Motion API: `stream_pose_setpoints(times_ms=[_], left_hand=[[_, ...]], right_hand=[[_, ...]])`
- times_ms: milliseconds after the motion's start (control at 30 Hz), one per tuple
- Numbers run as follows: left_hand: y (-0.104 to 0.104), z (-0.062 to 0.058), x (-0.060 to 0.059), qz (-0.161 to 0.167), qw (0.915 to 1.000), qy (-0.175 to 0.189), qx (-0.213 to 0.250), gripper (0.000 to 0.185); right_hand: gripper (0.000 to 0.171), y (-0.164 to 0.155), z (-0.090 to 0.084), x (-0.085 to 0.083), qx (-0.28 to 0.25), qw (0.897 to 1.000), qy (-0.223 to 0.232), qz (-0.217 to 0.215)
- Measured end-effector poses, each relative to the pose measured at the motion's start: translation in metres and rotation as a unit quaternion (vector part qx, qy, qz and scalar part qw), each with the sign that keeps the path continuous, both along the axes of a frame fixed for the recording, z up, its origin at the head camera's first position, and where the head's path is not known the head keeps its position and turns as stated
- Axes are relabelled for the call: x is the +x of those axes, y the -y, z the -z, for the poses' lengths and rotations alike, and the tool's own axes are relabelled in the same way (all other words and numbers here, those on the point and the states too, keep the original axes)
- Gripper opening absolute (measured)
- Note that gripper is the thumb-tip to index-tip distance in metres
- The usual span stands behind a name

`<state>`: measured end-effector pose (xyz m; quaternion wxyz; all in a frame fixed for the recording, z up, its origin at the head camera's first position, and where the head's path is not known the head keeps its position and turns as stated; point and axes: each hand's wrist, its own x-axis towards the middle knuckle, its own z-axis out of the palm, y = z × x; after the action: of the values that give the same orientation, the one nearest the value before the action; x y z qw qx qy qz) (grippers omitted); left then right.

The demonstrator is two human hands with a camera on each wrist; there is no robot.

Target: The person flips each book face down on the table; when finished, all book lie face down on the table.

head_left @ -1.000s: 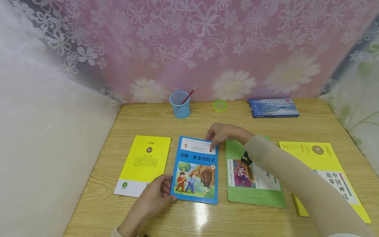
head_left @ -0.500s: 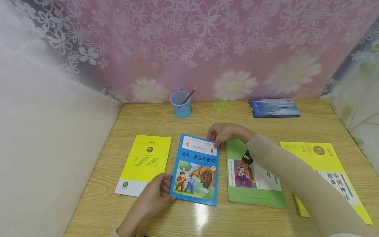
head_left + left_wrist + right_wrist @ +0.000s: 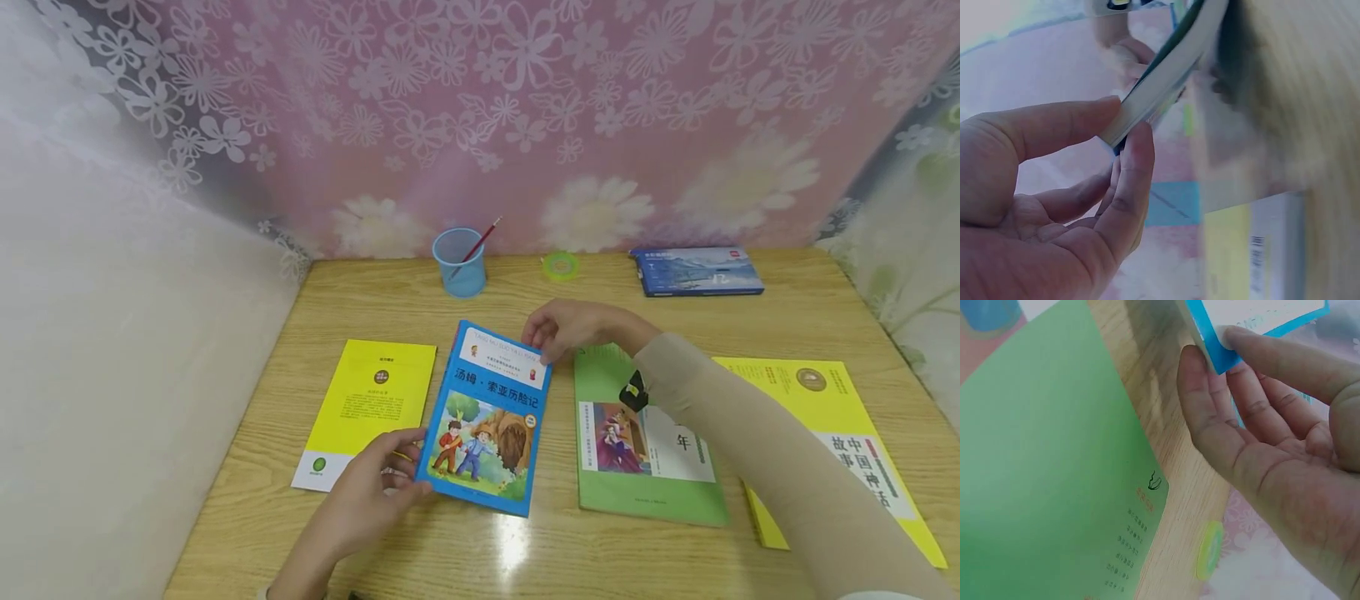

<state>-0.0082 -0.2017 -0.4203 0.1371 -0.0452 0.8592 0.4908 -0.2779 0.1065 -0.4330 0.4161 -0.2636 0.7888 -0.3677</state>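
Note:
A blue picture book (image 3: 487, 417) is lifted off the wooden table (image 3: 480, 550) and tilted. My left hand (image 3: 375, 492) pinches its lower left corner; in the left wrist view the book's edge (image 3: 1160, 81) sits between thumb and fingers of that left hand (image 3: 1072, 187). My right hand (image 3: 570, 329) pinches the top right corner, and the right wrist view has the book's blue corner (image 3: 1222, 353) between the thumb and fingers of the right hand (image 3: 1272, 425).
A yellow booklet (image 3: 367, 408) lies left of the blue book, a green book (image 3: 637, 450) right of it, and a yellow book (image 3: 832, 433) further right. At the back stand a blue cup (image 3: 459, 262) with a pencil, a green tape roll (image 3: 560, 266) and a dark blue box (image 3: 697, 271).
Both hands have lifted the blue book from lying flat on the table and tilted it, its top edge moving up and away.

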Motion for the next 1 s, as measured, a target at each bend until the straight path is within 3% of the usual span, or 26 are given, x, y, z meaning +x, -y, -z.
stream_pose_setpoints(times_ms=[267, 500, 700, 1000], left_hand=[[0.002, -0.019, 0.007, -0.019, 0.9975, -0.068, 0.002, 0.055], [0.005, -0.025, 0.009, -0.005, 0.9933, -0.115, 0.001, 0.051], [0.005, -0.029, 0.011, 0.004, 0.9881, -0.150, -0.032, 0.052], [0.000, -0.030, 0.015, 0.032, 0.9698, -0.233, -0.063, 0.056]], right_hand=[[0.034, -0.004, 0.000, -0.004, -0.061, 0.998, 0.011, 0.006], [0.034, -0.006, -0.003, -0.005, -0.101, 0.995, 0.015, 0.012], [0.030, -0.007, -0.006, -0.005, -0.137, 0.990, -0.004, 0.012], [0.025, -0.011, -0.009, -0.006, -0.162, 0.986, -0.029, 0.011]])
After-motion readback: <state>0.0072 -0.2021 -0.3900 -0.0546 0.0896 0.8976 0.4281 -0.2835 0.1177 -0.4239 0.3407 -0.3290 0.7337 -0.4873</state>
